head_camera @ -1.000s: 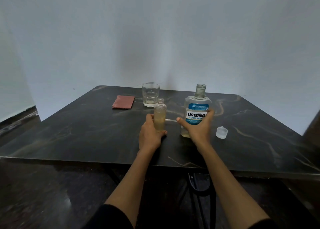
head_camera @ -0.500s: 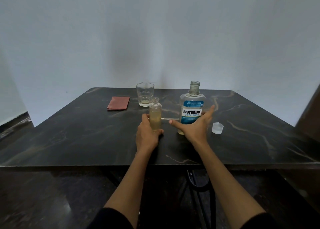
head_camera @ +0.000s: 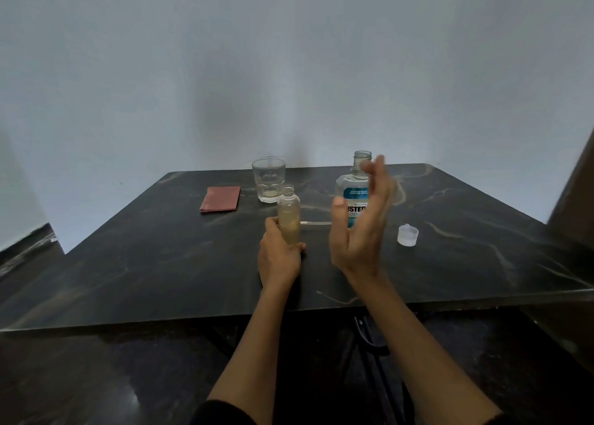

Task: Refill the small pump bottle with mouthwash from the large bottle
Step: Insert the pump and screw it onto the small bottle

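The small clear bottle [head_camera: 289,220] stands upright on the dark marble table [head_camera: 160,257], uncapped, holding pale yellowish liquid. My left hand [head_camera: 279,257] grips its lower part. The large Listerine bottle [head_camera: 353,196] stands uncapped just right of it, nearly empty. My right hand [head_camera: 361,231] is raised in front of that bottle with fingers straight, touching nothing and covering part of the label. A thin white pump tube [head_camera: 316,223] lies on the table between the bottles.
A translucent cap [head_camera: 407,235] sits on the table to the right. A drinking glass [head_camera: 268,179] with a little liquid and a folded red cloth [head_camera: 220,198] lie at the back left. The table's near edge runs just below my wrists.
My right hand has let go of the large bottle, lifted off and opened in front of it. The left hand keeps holding the small bottle.
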